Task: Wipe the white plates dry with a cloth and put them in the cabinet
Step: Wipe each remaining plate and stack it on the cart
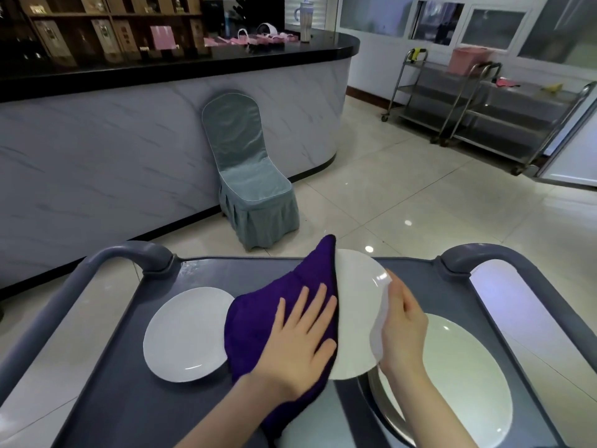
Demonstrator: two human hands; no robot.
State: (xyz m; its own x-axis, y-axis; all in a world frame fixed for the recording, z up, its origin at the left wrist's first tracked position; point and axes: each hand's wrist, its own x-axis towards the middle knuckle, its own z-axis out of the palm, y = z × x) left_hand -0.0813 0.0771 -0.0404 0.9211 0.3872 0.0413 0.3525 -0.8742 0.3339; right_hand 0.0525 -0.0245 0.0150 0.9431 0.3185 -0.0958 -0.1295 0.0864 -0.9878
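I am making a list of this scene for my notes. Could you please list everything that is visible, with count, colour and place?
plates: three, white; one flat at cart left, one held tilted at centre, one in the basin at right
cloth: one, purple, on the held plate
basin: one, metal, cart right
cart: one, grey, foreground
chair: one, grey-green, beside the counter
counter: one, marbled with black top, left
trolleys: two, steel, far right
left hand: pressing the cloth
right hand: gripping the plate's rim

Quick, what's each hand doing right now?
Left hand: open, flat, pressing the purple cloth against the raised plate.
Right hand: closed on that plate's rim.
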